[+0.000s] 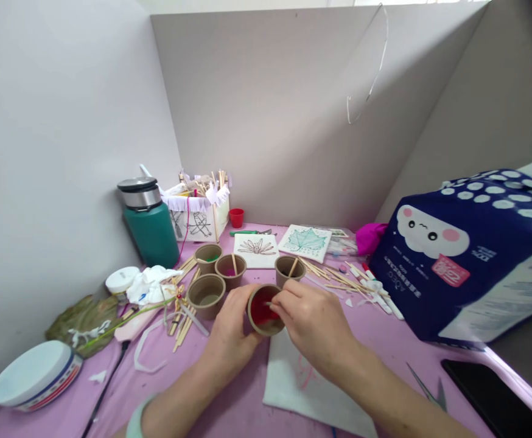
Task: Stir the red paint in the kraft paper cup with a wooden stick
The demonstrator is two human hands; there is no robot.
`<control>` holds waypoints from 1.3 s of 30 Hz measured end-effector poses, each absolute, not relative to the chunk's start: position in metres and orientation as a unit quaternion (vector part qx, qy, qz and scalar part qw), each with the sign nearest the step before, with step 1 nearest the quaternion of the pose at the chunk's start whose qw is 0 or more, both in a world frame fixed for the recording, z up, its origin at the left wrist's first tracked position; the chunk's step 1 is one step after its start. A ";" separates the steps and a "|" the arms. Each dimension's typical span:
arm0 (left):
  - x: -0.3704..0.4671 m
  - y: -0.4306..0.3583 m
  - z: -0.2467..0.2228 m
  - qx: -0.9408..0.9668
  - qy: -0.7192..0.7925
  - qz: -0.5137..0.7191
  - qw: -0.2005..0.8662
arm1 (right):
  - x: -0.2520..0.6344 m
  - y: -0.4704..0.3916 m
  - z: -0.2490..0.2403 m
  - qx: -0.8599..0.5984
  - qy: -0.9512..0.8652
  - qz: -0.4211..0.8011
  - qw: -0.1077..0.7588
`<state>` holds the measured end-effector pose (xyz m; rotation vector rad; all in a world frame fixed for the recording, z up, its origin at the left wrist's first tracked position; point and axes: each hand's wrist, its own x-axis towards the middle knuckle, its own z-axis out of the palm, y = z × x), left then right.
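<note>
The left hand is curled around one brown cup with red inside, its mouth tipped toward the camera. The right hand pinches one thin stick in that cup; fingertips hide most of it.

Four more brown cups stand beyond the grip: three to its left, namely the green-stained cup, the pink-stained cup and the plain-looking cup, and one straight behind, the dark cup. Two of these hold a stick each. Farther back lie two drawn squares.

The cloth below the grip is partly covered by the right forearm, so its pink drawing is hard to make out. Right of that forearm are scissors and a dark phone, cut off by the picture's edge. Bare table shows between cloth and scissors, and left of the left forearm.
</note>
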<state>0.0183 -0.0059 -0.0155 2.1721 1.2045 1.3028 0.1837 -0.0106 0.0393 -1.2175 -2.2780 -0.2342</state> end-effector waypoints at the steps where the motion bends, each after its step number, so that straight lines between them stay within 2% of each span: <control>1: 0.018 -0.006 -0.015 0.763 0.423 0.458 0.169 | 0.183 -0.010 0.039 -0.452 -0.844 -0.085 0.276; 6: 0.017 -0.006 -0.016 0.759 0.426 0.462 0.172 | 0.187 -0.010 0.041 -0.445 -0.854 -0.038 0.266; 12: 0.019 -0.007 -0.017 0.753 0.427 0.467 0.181 | 0.187 -0.012 0.040 -0.458 -0.851 -0.149 0.209; 18: 0.020 -0.007 -0.016 0.750 0.434 0.467 0.177 | 0.183 -0.014 0.038 -0.438 -0.845 -0.116 0.284; 22: 0.020 -0.007 -0.017 0.753 0.432 0.466 0.171 | 0.185 -0.014 0.040 -0.452 -0.851 -0.113 0.242; 26: 0.020 -0.007 -0.018 0.754 0.433 0.468 0.159 | 0.183 -0.014 0.041 -0.461 -0.847 -0.054 0.259; 33: 0.019 -0.007 -0.017 0.761 0.426 0.464 0.158 | 0.185 -0.011 0.037 -0.459 -0.835 -0.169 0.253; 39: 0.019 -0.006 -0.017 0.758 0.426 0.472 0.144 | 0.182 -0.014 0.037 -0.443 -0.855 -0.056 0.264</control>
